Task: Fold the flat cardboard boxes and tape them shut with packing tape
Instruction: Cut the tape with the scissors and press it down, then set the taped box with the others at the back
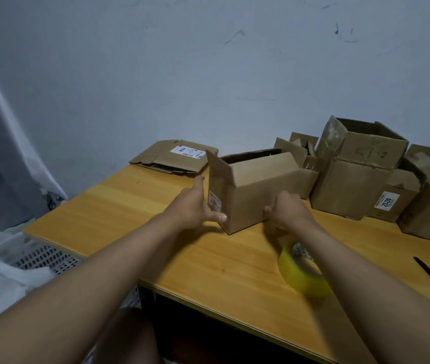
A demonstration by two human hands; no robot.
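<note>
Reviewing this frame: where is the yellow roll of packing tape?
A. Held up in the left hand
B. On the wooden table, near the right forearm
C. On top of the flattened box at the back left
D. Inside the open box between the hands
B. The yellow tape roll lies on the wooden table, partly under the right forearm, in front of the open box that both hands touch.
</note>
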